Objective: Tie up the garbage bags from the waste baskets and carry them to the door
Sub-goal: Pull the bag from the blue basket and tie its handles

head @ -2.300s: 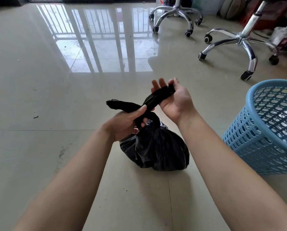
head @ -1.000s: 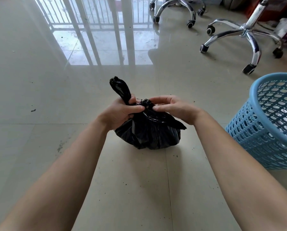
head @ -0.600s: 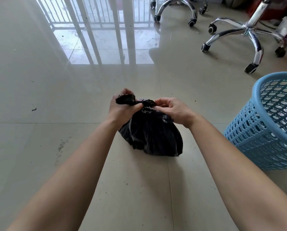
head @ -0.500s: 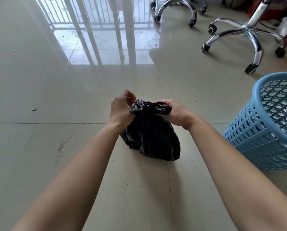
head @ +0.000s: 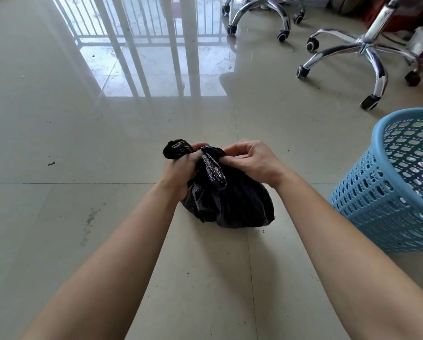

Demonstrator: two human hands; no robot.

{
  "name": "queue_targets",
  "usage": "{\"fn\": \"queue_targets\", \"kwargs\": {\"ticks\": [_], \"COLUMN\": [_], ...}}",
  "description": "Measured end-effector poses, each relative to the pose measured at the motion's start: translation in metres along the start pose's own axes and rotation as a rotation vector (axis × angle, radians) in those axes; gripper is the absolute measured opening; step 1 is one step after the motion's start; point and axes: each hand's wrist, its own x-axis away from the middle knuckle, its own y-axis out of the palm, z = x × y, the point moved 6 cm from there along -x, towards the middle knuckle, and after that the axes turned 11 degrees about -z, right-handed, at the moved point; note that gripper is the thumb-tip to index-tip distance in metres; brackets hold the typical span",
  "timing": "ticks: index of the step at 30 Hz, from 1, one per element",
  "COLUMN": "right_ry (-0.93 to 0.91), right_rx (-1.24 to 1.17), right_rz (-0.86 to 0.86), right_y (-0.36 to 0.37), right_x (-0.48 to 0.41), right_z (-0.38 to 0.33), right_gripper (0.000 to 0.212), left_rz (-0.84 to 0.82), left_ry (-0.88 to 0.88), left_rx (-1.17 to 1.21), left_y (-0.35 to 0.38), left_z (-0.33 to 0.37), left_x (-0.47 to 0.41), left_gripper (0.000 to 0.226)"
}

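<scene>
1. I see the black garbage bag point(head: 230, 204) sitting on the tiled floor point(head: 82, 143), directly beneath both hands, with its bulk between the two wrists.
2. The left hand point(head: 181, 171) is closed in a fist round one twisted end point(head: 177, 148) of the bag's neck. That end pokes out past the knuckles on the far side of the hand.
3. The right hand point(head: 252, 163) has its fingers curled, and thumb and fingertips pinch the other twisted strip point(head: 214, 168) at the top of the bag. From the pinch, the strip hangs down across the bag's near face.
4. The hands sit close together with the bunched neck between them. From my seat I cannot tell whether a knot has formed there.
5. A blue perforated waste basket point(head: 377, 192) stands on the floor to the right of the right hand, near the bag but apart from it, and the frame edge cuts it off.
6. Well beyond the right hand are two chrome swivel-chair bases point(head: 367, 47) point(head: 262, 8) on castors.
7. Beyond the left hand, the glossy tiles reflect bright window bars point(head: 151, 57).
8. Dark specks and a smudge point(head: 90, 217) mark the floor to the left of the left forearm.
</scene>
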Motion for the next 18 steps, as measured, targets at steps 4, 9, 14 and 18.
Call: {"fn": "queue_targets", "kwargs": {"ticks": [4, 9, 14, 18], "right_ry": [-0.003, 0.030, 0.120, 0.139], "right_rx": [-0.061, -0.093, -0.067, -0.004], "right_rz": [0.006, -0.005, -0.078, -0.067], "right_y": [-0.004, -0.002, -0.007, -0.010], "right_x": [0.004, 0.004, 0.002, 0.003], "right_z": [0.002, 0.009, 0.016, 0.017], "right_gripper": [0.013, 0.017, 0.024, 0.019], "left_rz": [-0.100, 0.007, 0.071, 0.057], "left_ry": [-0.031, 0.083, 0.139, 0.142], "left_rx": [0.067, 0.110, 0.066, 0.054], "left_y": [-0.001, 0.000, -0.004, -0.008], "left_z": [-0.004, 0.000, 0.000, 0.001], "left_x": [-0.004, 0.000, 0.005, 0.005], "left_gripper": [0.024, 0.032, 0.021, 0.017]}}
